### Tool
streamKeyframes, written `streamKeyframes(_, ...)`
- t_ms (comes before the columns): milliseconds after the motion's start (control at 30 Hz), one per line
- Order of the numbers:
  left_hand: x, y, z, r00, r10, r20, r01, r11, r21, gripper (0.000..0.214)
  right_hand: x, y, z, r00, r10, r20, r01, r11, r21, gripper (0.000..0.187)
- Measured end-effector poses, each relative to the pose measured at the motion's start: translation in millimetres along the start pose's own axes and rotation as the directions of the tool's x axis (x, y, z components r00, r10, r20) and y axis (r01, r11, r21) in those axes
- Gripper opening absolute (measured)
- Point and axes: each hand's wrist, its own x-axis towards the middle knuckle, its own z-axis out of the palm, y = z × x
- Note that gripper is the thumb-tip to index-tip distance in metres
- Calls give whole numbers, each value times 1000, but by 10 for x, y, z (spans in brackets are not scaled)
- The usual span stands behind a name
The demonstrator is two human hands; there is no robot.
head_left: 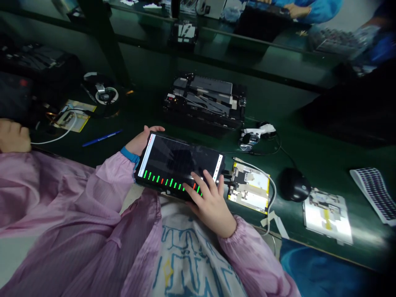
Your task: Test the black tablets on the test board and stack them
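A black tablet (182, 161) is held tilted in front of my body, its lit screen showing a column of green and red text marks along one side. My left hand (140, 142) grips its left end, with a blue band at the wrist. Over the lower right of the screen lies my right hand (208, 200), fingers spread and touching or just above the glass; its thumb is partly hidden at the near edge. Connectors at the tablet's right end lead to an opened circuit board with a silver battery pack (250, 187).
A stack of opened tablet parts (206, 99) stands behind. To the right are a black mouse (293, 184), another bare device board (328, 214) and a patterned strip (374, 194). A blue pen (102, 138) and a co-worker's hand (14, 136) are at left. Shelf bars cross the back.
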Motion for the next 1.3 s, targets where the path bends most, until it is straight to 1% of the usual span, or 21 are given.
streamKeyframes(67,-1,-1,-2,1000,8,16,-8,1000,-20,73,-9,28,-10,999,2,-39,-1,1000,18,48)
streamKeyframes(133,1,-7,-16,1000,15,23,-14,1000,-23,73,-24,66,-35,993,13,-114,-8,999,45,53)
streamKeyframes(200,6,-16,-35,999,19,26,-19,1000,-13,74,-37,116,-59,983,51,-176,-38,996,76,58)
streamKeyframes(267,14,-29,-55,999,29,34,-29,1000,-10,76,-45,172,-75,972,102,-211,-82,992,100,60)
streamKeyframes(367,28,-52,-81,998,37,46,-36,999,-32,78,-53,236,-84,954,175,-244,-147,981,125,58)
streamKeyframes(533,34,-65,-111,999,32,25,-31,999,-36,78,-79,306,-89,923,269,-274,-237,961,145,57)
streamKeyframes(700,24,-53,-134,997,49,64,-46,998,-44,84,-109,445,-137,884,348,-312,-301,935,190,59)
streamKeyframes(767,18,-48,-132,998,48,40,-47,998,-33,84,-116,507,-168,871,376,-316,-325,924,201,57)
streamKeyframes(867,0,-17,-105,998,46,-39,-47,999,-18,76,-133,591,-206,854,395,-339,-345,917,199,56)
streamKeyframes(1000,-57,115,-32,990,0,-142,0,1000,-4,67,-184,704,-247,832,399,-384,-365,917,161,57)
streamKeyframes(1067,-95,214,3,984,-36,-177,42,999,28,62,-217,772,-284,823,405,-398,-382,914,139,57)
streamKeyframes(1100,-112,265,15,984,-33,-177,43,998,51,57,-234,811,-307,816,413,-404,-394,909,132,56)
streamKeyframes(1167,-139,354,19,983,24,-184,8,985,170,40,-276,902,-364,796,437,-420,-425,896,127,54)
streamKeyframes(1200,-147,388,11,975,77,-207,-23,967,254,32,-301,953,-397,783,449,-430,-440,889,127,53)
streamKeyframes(1233,-151,411,-3,975,99,-200,-26,940,340,26,-330,1006,-431,772,461,-438,-452,882,131,53)
streamKeyframes(1300,-148,424,-44,975,153,-163,-57,876,480,23,-393,1117,-503,754,478,-451,-466,873,147,51)
